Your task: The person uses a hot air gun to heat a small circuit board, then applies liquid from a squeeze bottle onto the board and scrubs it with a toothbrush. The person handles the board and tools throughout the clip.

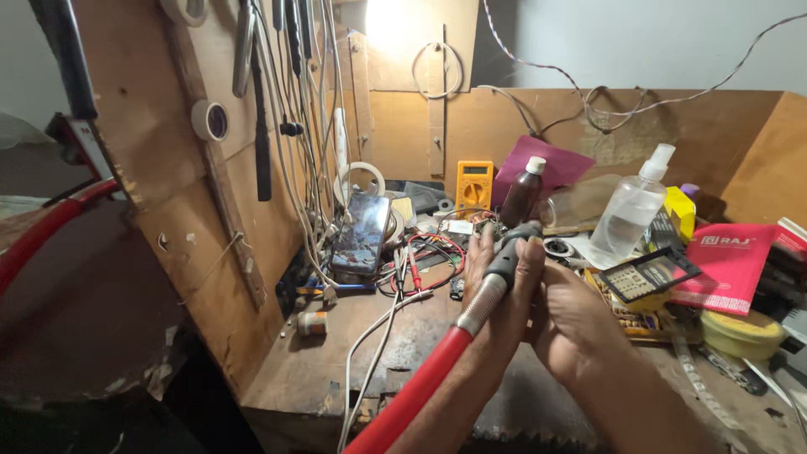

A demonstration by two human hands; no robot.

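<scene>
My left hand [504, 286] is wrapped around a hot-air wand [492, 286] with a grey handle, a ribbed metal collar and a thick red hose [412, 395] running down to the lower left. The wand's dark tip points away from me toward the cluttered bench. My right hand [576, 324] sits just right of the handle, fingers curled and touching it. What lies beneath the wand's tip is hidden by my hands.
A yellow multimeter [474, 185], a brown bottle [523, 193], a clear spray bottle [635, 210], a phone [361, 234], red and black leads [424, 256], a calculator [649, 274] and a red booklet [725, 261] crowd the wooden bench [336, 353]. Tools and cables hang on the left board [277, 101].
</scene>
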